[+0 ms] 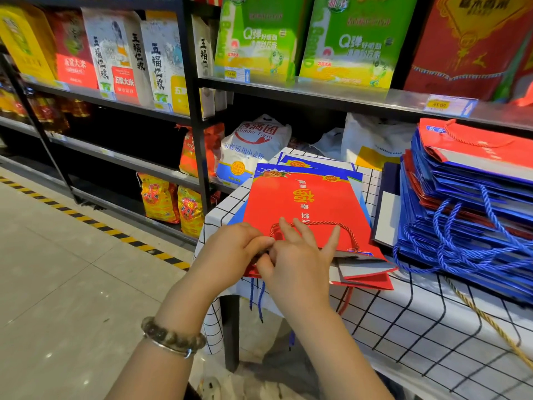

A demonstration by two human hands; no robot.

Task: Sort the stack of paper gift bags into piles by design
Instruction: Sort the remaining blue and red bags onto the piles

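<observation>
A red gift bag [305, 209] with gold characters and a red cord handle lies flat on top of a small pile at the table's left corner, with blue bags [314, 166] showing beneath it. My left hand [230, 252] pinches the near left edge of the red bag. My right hand [297, 255] rests on the bag's near edge, thumb tucked in and fingers spread by the cord handle. At the right, a tall stack of mostly blue bags [467, 215] with blue rope handles has a red bag [476, 142] on top.
The table [418, 327] has a white cloth with a black grid. Dark metal shelves [196, 90] behind hold rice and flour bags. A white flour sack [253, 148] sits just behind the table. Tiled floor with a yellow-black stripe [95, 223] lies to the left.
</observation>
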